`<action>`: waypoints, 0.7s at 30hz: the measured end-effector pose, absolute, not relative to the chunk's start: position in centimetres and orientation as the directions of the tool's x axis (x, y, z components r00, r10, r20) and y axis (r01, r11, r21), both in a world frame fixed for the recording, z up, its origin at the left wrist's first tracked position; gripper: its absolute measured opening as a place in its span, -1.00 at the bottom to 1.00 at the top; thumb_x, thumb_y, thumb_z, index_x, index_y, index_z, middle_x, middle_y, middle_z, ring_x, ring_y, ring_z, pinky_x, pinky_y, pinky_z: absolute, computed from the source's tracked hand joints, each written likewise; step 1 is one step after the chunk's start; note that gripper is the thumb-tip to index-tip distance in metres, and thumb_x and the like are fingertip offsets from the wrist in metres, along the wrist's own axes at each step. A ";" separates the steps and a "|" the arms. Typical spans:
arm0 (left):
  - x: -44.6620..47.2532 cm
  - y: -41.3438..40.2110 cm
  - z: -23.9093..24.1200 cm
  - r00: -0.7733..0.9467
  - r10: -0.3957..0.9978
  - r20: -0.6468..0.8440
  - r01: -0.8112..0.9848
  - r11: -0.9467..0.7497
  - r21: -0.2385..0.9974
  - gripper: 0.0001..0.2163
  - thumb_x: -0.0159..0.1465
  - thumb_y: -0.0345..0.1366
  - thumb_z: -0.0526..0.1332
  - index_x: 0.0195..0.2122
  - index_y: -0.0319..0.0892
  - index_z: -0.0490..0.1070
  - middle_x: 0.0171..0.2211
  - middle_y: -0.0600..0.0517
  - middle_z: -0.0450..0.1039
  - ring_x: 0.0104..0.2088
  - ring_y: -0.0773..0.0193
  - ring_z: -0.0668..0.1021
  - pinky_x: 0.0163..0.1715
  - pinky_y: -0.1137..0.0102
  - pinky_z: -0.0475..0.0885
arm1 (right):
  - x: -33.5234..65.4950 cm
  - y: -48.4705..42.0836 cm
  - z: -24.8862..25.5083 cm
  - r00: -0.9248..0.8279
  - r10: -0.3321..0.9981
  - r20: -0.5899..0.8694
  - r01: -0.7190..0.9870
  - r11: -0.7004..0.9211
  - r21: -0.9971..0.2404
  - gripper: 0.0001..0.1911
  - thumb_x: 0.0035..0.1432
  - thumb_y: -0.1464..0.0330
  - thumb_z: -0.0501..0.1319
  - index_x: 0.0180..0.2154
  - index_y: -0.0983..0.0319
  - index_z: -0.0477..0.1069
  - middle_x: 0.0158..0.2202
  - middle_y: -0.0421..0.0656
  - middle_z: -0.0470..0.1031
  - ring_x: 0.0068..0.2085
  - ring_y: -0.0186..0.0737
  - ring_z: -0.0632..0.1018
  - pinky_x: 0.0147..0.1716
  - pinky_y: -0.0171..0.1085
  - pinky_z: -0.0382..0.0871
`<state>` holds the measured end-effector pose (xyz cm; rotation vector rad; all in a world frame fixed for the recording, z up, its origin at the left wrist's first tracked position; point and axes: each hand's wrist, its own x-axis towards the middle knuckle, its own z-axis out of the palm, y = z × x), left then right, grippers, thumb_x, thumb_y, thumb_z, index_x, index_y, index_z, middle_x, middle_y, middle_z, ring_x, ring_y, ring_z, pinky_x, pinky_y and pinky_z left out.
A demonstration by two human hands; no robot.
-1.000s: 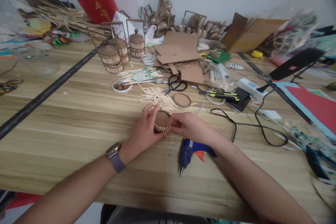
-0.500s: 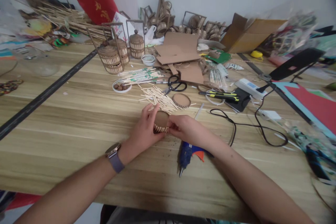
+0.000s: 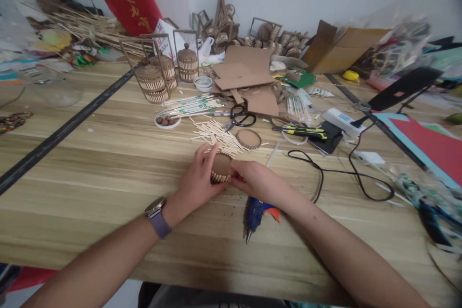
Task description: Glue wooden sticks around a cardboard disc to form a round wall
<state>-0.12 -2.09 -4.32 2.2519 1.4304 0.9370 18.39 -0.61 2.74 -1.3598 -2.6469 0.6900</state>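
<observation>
My left hand (image 3: pixel 197 183) curls round the left side of a small round cardboard base (image 3: pixel 221 165) edged with short wooden sticks, thumb along the near edge. At its right rim, my right hand (image 3: pixel 255 181) is closed in a pinch; whatever lies between those fingertips is hidden. A blue glue gun (image 3: pixel 254 216) rests under my right wrist, nozzle pointing toward me. Just beyond the base are a loose pile of short wooden sticks (image 3: pixel 213 133) and another cardboard disc (image 3: pixel 249 137) with a dark raised rim.
Black-handled scissors (image 3: pixel 245 118), a white dish of brown balls (image 3: pixel 167 120) and packets of sticks (image 3: pixel 197 105) lie farther back. Lidded miniature buckets (image 3: pixel 151 84) stand at back left. Cardboard sheets (image 3: pixel 245 67) fill the back middle. A black cable (image 3: pixel 339 171) loops on the right.
Both hands stay on the round base in almost the same pose. The view has shifted very slightly; nothing else has visibly moved.
</observation>
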 end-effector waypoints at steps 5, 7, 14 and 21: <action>-0.5 -2.1 -4.2 0.289 0.889 0.356 0.684 -0.452 0.572 -0.07 0.07 -0.26 0.43 0.35 -0.06 -0.15 0.30 -0.27 -0.02 0.34 -0.18 0.15 0.23 -0.12 0.24 | 19.6 -0.7 4.4 -0.589 0.798 -0.125 0.736 0.467 -0.489 -0.92 0.17 0.40 0.27 -0.29 0.23 0.38 -0.39 -0.21 0.50 -0.40 -0.30 0.45 -0.42 -0.37 0.16; -0.7 -2.1 -4.1 0.290 0.890 0.352 0.683 -0.450 0.576 -0.07 0.06 -0.29 0.43 0.35 -0.04 -0.14 0.31 -0.25 -0.02 0.34 -0.16 0.15 0.25 -0.12 0.22 | 20.8 -0.8 5.4 -0.555 0.823 -0.119 0.761 0.445 -0.472 -0.90 0.21 0.33 0.25 -0.32 0.22 0.38 -0.42 -0.22 0.48 -0.42 -0.30 0.44 -0.43 -0.36 0.16; -0.6 -2.1 -4.2 0.298 0.875 0.381 0.662 -0.477 0.578 0.04 -0.01 -0.29 0.48 0.37 -0.02 -0.21 0.31 -0.26 -0.03 0.35 -0.19 0.12 0.27 -0.14 0.16 | 26.2 -1.6 6.5 -0.558 0.716 -0.419 0.825 0.424 -0.374 -0.90 0.16 0.31 0.25 -0.33 0.20 0.38 -0.40 -0.19 0.48 -0.40 -0.23 0.45 -0.43 -0.33 0.15; 0.0 -2.0 -3.9 0.270 0.877 0.398 0.691 -0.464 0.554 0.04 -0.01 -0.34 0.46 0.37 -0.04 -0.22 0.31 -0.28 -0.03 0.35 -0.22 0.12 0.27 -0.15 0.16 | 27.0 -2.9 4.8 -0.513 0.692 -0.508 0.853 0.347 -0.389 -0.79 -0.02 0.55 0.26 -0.34 0.21 0.30 -0.27 -0.16 0.47 -0.26 -0.16 0.48 -0.31 -0.30 0.25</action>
